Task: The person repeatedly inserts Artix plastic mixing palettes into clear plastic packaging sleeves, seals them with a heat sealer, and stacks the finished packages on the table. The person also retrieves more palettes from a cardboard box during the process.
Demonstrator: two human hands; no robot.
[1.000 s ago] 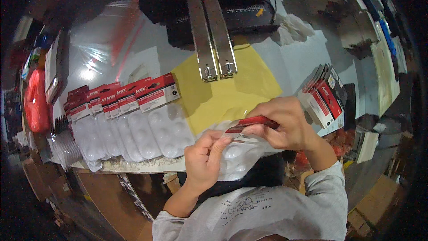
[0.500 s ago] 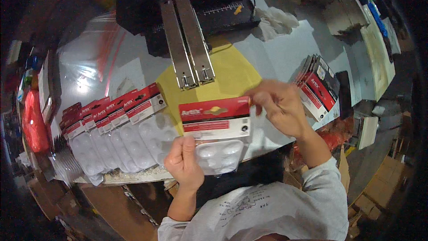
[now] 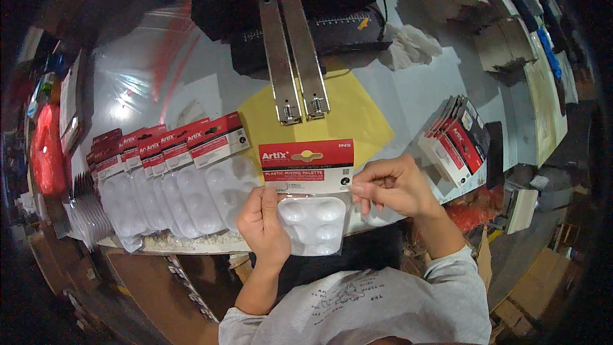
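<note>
Six o'clock: the left hand (image 3: 264,222) pinches the bagged palette (image 3: 313,229) by its left edge! Right hand (image 3: 397,185), four o'clock, fingertips curled at the header card (image 3: 306,167), pinching or not, can't tell. Looks like card-squaring; next calls for level edges. Metal bars (image 3: 304,57) at twelve.

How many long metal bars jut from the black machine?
2: the left bar and the right bar, side by side, their near ends over the yellow sheet; none seems hidden.

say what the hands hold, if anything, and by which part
A bagged white palette with a header card: left hand pinches its left edge near the card's bottom; right hand at the card's lower right corner, grip unclear.
</note>
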